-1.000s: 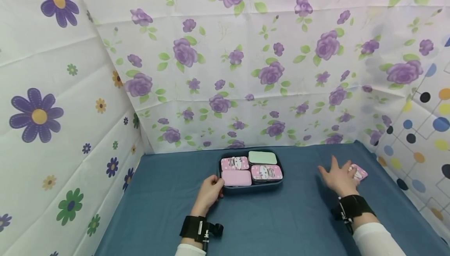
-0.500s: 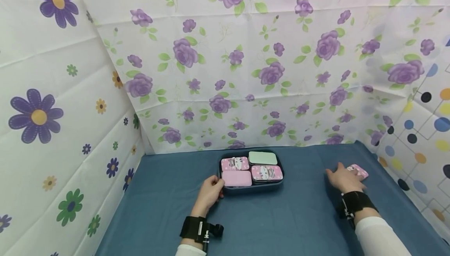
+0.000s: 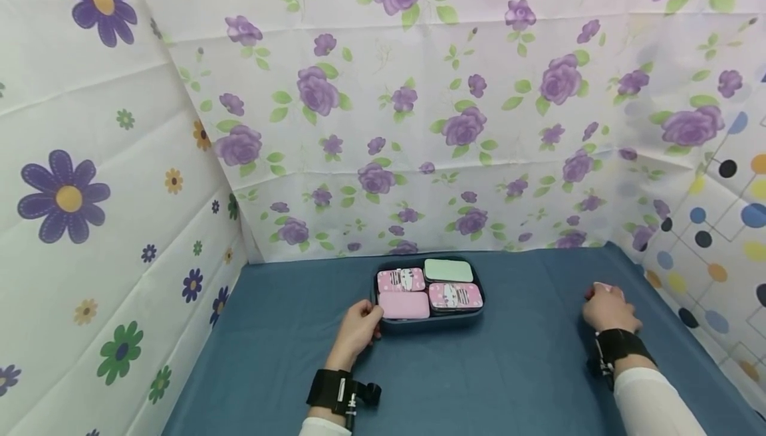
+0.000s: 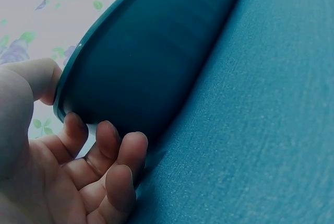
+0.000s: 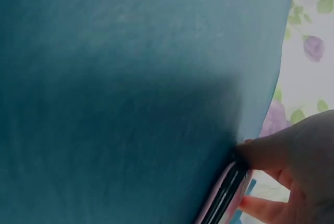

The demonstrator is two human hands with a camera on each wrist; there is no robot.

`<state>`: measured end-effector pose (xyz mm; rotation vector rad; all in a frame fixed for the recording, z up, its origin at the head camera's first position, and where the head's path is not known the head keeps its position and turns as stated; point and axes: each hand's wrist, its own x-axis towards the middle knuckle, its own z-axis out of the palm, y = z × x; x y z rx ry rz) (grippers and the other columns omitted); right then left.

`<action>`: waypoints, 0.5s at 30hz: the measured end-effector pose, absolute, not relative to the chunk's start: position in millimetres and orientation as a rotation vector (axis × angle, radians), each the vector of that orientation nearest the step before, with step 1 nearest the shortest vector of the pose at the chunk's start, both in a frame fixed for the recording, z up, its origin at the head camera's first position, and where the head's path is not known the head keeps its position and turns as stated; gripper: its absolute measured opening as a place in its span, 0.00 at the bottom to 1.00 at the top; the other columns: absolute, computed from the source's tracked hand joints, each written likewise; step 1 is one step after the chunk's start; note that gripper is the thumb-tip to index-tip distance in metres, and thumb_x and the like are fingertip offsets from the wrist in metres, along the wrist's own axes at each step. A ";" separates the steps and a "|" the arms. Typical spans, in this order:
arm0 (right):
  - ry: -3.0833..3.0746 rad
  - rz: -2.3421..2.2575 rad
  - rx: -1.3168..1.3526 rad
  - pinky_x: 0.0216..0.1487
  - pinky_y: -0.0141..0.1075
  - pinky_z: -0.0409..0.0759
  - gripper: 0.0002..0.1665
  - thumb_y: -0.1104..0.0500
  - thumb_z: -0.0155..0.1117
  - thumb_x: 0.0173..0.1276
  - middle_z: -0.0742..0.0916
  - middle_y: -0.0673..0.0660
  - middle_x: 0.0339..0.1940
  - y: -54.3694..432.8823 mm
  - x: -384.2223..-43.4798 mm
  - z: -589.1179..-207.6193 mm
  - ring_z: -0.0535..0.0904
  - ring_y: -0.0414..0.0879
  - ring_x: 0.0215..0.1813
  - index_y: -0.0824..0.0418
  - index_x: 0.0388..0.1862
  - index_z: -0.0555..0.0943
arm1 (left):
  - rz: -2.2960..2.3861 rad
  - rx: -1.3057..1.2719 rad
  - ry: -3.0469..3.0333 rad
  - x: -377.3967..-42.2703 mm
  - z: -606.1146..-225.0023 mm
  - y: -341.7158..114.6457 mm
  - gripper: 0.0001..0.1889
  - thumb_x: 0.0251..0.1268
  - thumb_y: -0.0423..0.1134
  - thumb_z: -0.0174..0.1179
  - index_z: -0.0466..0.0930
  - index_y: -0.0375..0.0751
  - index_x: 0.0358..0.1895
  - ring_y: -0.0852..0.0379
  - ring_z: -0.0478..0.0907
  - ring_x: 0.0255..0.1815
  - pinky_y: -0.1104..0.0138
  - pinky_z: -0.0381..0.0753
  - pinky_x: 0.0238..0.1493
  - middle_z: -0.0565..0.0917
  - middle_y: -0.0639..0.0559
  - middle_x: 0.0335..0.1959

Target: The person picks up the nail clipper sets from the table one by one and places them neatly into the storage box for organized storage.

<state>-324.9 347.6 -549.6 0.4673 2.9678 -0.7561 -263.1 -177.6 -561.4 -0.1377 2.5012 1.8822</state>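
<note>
My left hand (image 3: pixel 356 326) holds the front left corner of a dark blue bin (image 3: pixel 437 323), with the thumb on the rim and curled fingers against the outer wall (image 4: pixel 130 67) in the left wrist view. Inside the bin lie a plain pink tin (image 3: pixel 403 305), a pale green tin (image 3: pixel 448 270) and two pink tins with a cartoon print (image 3: pixel 456 296). Far to the right, my right hand (image 3: pixel 609 310) grips a small pink tin (image 5: pixel 225 195) with dark side edges between thumb and fingers. From the head, the hand covers most of that tin.
A blue cloth (image 3: pixel 509 369) covers the table. Behind it hangs a floral sheet (image 3: pixel 335 217). A flowered sheet (image 3: pixel 143 236) hangs on the left and a dotted sheet (image 3: pixel 718 270) on the right. Each wrist wears a black strap (image 3: pixel 328 388) with a camera.
My right hand has moved right onto the pink tin, and its spread fingers have closed round it. The left hand and the bin stay in place.
</note>
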 end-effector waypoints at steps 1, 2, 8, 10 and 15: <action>2.972 -0.759 0.465 0.49 0.87 0.59 0.12 0.62 0.49 0.78 0.62 0.83 0.65 347.9 -324.1 -549.1 0.61 0.93 0.58 0.67 0.51 0.75 | 1.884 -0.141 2.501 -263.3 -560.9 -177.9 0.12 0.73 0.40 0.57 0.70 0.43 0.29 0.49 0.79 0.25 0.62 0.73 0.22 0.77 0.48 0.23; 2.976 -0.761 0.460 0.50 0.88 0.57 0.11 0.61 0.50 0.78 0.62 0.83 0.65 348.0 -323.0 -548.5 0.61 0.93 0.58 0.67 0.50 0.75 | 1.883 -0.143 2.503 -263.4 -560.6 -178.2 0.12 0.73 0.40 0.57 0.70 0.43 0.30 0.49 0.79 0.25 0.62 0.73 0.22 0.77 0.48 0.23; 3.000 -0.742 0.462 0.53 0.90 0.53 0.11 0.58 0.55 0.82 0.59 0.85 0.68 350.7 -321.9 -550.8 0.59 0.95 0.62 0.67 0.48 0.75 | 1.890 -0.128 2.493 -262.5 -562.1 -179.6 0.12 0.74 0.40 0.57 0.70 0.43 0.30 0.49 0.79 0.25 0.62 0.73 0.23 0.77 0.48 0.23; 2.999 -0.742 0.478 0.53 0.86 0.59 0.13 0.58 0.55 0.82 0.60 0.84 0.68 353.7 -322.6 -552.9 0.60 0.93 0.62 0.69 0.52 0.73 | 1.890 -0.129 2.491 -262.4 -562.9 -179.6 0.12 0.74 0.40 0.57 0.70 0.43 0.30 0.49 0.79 0.25 0.62 0.73 0.23 0.77 0.47 0.23; 2.995 -0.781 0.555 0.52 0.76 0.69 0.32 0.56 0.59 0.78 0.63 0.87 0.64 362.5 -324.9 -556.0 0.66 0.86 0.59 0.78 0.68 0.62 | 1.898 -0.133 2.493 -262.6 -562.1 -179.2 0.13 0.73 0.40 0.58 0.69 0.44 0.29 0.49 0.79 0.24 0.62 0.73 0.22 0.77 0.47 0.23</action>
